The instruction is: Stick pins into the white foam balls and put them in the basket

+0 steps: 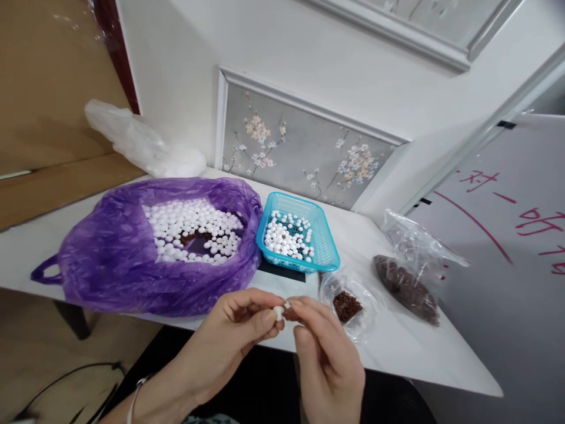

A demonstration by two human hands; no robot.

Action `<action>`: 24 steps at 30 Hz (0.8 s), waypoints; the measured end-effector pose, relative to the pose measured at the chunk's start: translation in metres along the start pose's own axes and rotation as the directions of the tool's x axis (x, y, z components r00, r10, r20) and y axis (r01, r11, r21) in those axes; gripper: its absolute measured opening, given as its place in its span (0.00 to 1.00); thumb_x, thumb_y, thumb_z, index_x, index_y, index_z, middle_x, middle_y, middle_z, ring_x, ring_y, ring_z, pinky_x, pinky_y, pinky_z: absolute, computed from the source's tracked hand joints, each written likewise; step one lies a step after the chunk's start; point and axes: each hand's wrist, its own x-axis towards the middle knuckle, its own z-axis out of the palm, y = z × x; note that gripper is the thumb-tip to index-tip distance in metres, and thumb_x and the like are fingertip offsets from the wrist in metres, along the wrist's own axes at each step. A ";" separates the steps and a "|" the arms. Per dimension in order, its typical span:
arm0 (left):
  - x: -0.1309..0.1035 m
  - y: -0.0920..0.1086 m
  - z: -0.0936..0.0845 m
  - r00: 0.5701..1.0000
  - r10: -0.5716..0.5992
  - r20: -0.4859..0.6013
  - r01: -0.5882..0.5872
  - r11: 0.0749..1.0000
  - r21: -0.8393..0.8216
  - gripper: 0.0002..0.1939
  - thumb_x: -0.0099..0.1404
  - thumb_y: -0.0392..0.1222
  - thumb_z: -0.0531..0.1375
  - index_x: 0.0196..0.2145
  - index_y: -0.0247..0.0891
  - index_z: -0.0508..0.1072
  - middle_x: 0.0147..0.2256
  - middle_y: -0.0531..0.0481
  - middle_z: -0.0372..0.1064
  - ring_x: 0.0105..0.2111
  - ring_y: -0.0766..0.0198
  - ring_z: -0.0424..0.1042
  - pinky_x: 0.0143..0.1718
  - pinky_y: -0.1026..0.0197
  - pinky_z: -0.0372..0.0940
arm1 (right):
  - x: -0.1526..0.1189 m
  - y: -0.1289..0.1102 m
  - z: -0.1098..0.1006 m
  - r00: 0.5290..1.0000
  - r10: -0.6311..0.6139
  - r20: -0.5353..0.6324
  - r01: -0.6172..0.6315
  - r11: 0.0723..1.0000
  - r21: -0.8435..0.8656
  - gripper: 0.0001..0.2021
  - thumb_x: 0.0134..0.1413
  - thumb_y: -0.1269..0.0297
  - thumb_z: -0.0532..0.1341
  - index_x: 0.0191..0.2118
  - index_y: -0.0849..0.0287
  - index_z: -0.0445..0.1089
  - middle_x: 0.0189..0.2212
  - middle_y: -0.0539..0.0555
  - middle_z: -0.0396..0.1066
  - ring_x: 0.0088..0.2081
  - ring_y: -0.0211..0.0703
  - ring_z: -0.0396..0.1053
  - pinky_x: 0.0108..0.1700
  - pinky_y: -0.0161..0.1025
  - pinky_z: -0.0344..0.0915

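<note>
Between thumb and index finger, my left hand (247, 324) pinches a small white ball (278, 313) above the table's front edge. My right hand (326, 341) meets it from the right. Its fingers are closed at the tips by the ball, and a tiny white bit shows there; what they grip is too small to make out. Behind my hands a turquoise basket (324, 244) contains many loose white balls (282, 237). To the left, an open purple plastic bag (106, 259) holds a larger heap of white balls (189, 218) with some brown bits among them.
Right of my hands lies an open clear bag with reddish-brown pieces (347, 306). Farther right is a tied clear bag of brown material (406, 288). A black flat item (282, 271) is under the basket. A whiteboard (498, 235) stands at right, a cardboard box (57, 88) at left.
</note>
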 end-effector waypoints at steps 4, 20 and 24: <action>-0.003 0.000 -0.002 0.999 0.042 0.020 -0.044 0.996 0.073 0.05 0.55 0.41 0.73 0.32 0.42 0.84 0.27 0.54 0.78 0.27 0.72 0.70 0.31 0.72 0.65 | 0.005 -0.005 -0.005 0.933 0.335 0.128 -0.359 0.867 0.347 0.07 0.65 0.67 0.58 0.41 0.50 0.75 0.36 0.49 0.73 0.38 0.37 0.72 0.40 0.31 0.71; -0.002 0.004 -0.004 0.977 0.187 0.105 -0.211 0.927 0.311 0.07 0.57 0.34 0.69 0.31 0.46 0.85 0.31 0.53 0.77 0.28 0.69 0.69 0.30 0.69 0.66 | 0.011 -0.016 -0.003 0.812 0.523 0.257 -0.573 0.638 0.515 0.05 0.55 0.61 0.68 0.34 0.54 0.73 0.32 0.49 0.71 0.34 0.39 0.69 0.34 0.32 0.66; -0.005 0.005 -0.004 0.984 0.159 0.085 -0.179 0.920 0.348 0.06 0.57 0.35 0.69 0.30 0.46 0.85 0.32 0.51 0.77 0.27 0.69 0.69 0.28 0.69 0.66 | 0.010 -0.011 -0.004 0.820 0.490 0.296 -0.567 0.624 0.538 0.04 0.56 0.63 0.68 0.34 0.54 0.72 0.32 0.49 0.71 0.35 0.39 0.69 0.36 0.33 0.68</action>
